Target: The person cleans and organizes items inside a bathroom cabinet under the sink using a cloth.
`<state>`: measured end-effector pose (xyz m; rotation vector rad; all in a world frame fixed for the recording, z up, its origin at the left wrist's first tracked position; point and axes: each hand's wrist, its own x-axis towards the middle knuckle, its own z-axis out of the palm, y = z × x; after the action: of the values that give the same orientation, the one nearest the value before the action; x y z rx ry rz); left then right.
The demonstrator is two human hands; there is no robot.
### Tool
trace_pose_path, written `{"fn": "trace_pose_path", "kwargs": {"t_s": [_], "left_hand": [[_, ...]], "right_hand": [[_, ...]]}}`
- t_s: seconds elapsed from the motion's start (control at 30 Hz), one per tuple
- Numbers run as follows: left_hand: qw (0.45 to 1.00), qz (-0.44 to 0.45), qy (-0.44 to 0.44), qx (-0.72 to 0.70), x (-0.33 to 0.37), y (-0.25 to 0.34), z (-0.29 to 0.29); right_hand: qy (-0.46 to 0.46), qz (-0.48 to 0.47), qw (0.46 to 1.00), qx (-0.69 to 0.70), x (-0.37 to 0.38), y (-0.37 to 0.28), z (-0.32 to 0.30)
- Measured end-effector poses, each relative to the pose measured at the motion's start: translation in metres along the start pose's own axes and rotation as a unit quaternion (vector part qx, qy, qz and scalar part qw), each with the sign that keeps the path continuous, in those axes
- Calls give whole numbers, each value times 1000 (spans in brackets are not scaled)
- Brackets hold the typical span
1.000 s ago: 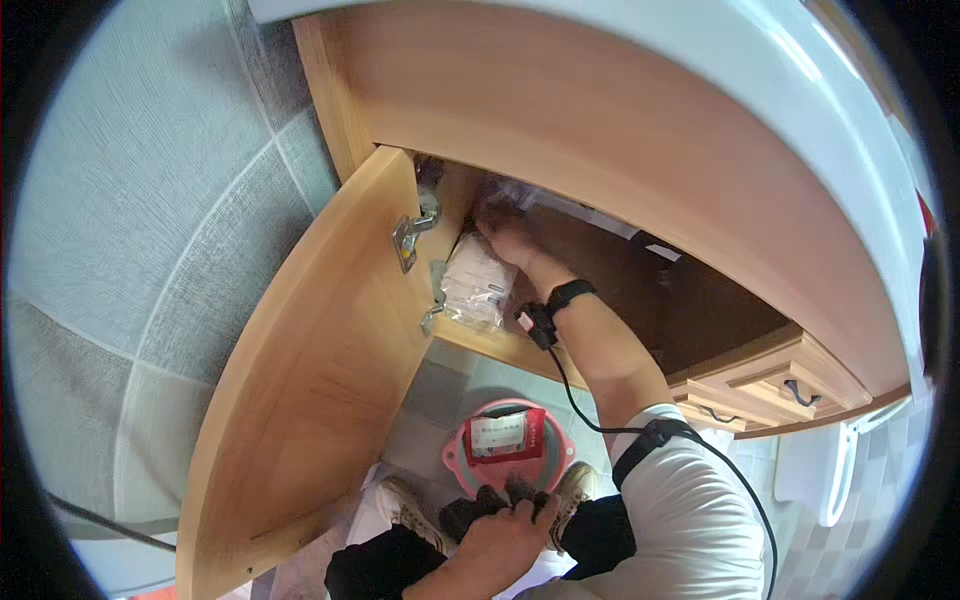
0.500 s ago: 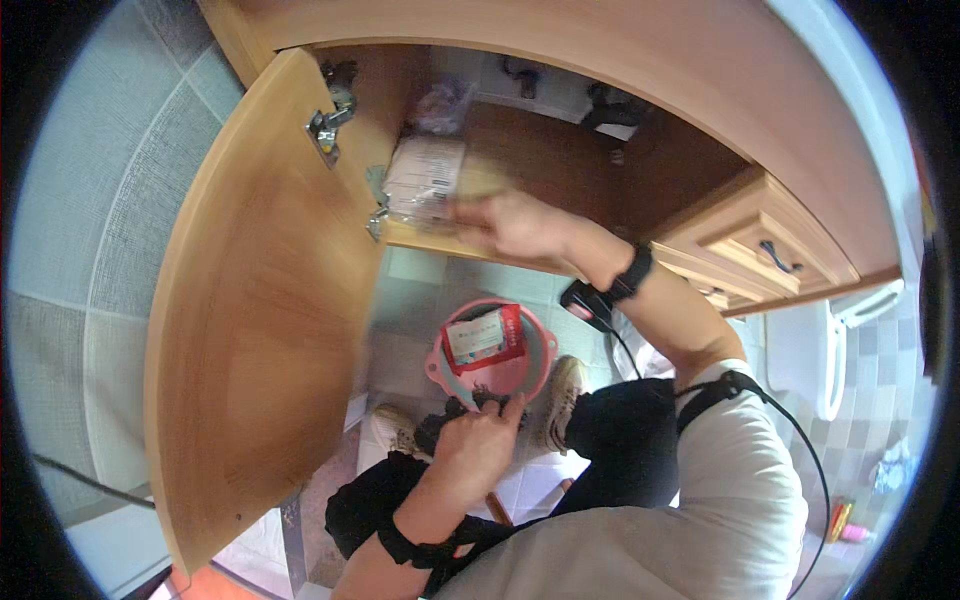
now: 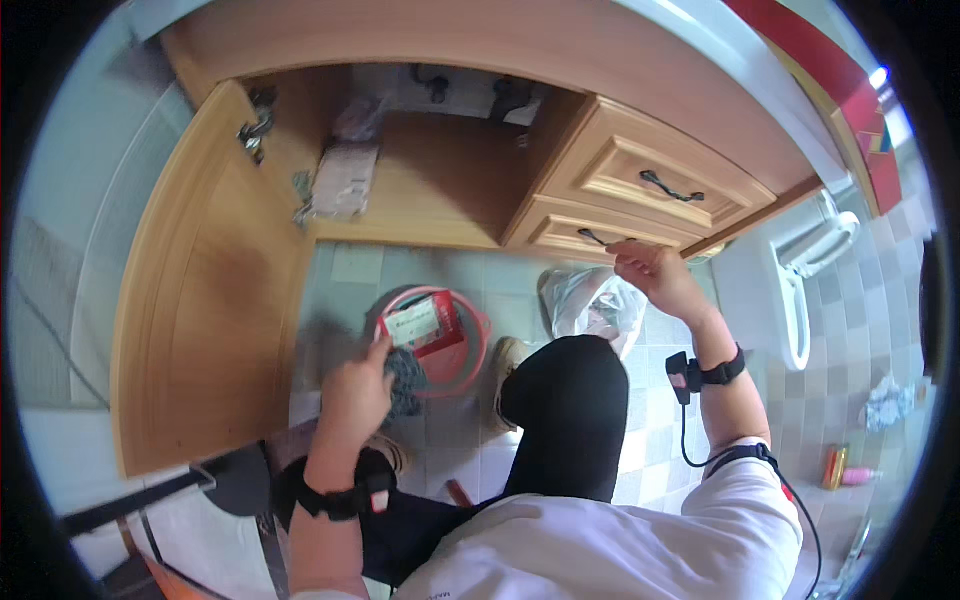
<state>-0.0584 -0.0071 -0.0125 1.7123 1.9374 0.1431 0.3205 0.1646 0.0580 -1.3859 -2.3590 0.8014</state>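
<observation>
A pink basin (image 3: pixel 473 378) with a grey inside is on the tiled floor below the cabinet. Lying in it is a red and white packet (image 3: pixel 412 322). My left hand (image 3: pixel 355 395) has its fingers closed at the basin's near left rim, beside a dark grey cloth (image 3: pixel 404 384). Higher up on the right, my right hand (image 3: pixel 660 280) holds nothing, its fingers loosely bent and apart. Its fingertips are close to the dark handle (image 3: pixel 592 237) of the lower drawer (image 3: pixel 548 228); contact cannot be made out. A clear-wrapped pale packet (image 3: pixel 344 180) lies on the cabinet floor at left.
The wooden cabinet door (image 3: pixel 215 290) stands swung out on the left. Above the lower drawer is a closed upper drawer (image 3: pixel 620 170). A white plastic bag (image 3: pixel 598 305) sits on the floor near my right knee, with a white toilet (image 3: pixel 790 300) farther right.
My right hand has left the wrapped packet in the cabinet and moved right to the lower drawer. The view has shifted right. My left hand stays at the basin's rim.
</observation>
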Motion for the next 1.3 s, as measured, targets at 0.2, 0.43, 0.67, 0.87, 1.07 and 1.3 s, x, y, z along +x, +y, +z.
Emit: {"fn": "trace_pose_path", "kwargs": {"t_s": [0.2,0.43,0.67,0.87,1.07,1.3], "left_hand": [[982,-50,179,-36,4,-12,-11],[958,-94,264,-60,7,-17,-10],[960,-108,249,-71,-1,-28,-9],[970,-106,213,-56,-3,-27,-18],[968,-102,215,-85,-4,-32,-25],[975,-116,181,-56,-13,-39,-28]], "right_hand": [[-29,-112,993,35,47,-90,44],[-183,256,824,471,70,-7,296],[-151,481,752,425,-48,68,447],[-198,434,740,475,-45,96,467],[-93,531,548,640,-39,111,488],[-73,573,604,549,-16,71,483]]}}
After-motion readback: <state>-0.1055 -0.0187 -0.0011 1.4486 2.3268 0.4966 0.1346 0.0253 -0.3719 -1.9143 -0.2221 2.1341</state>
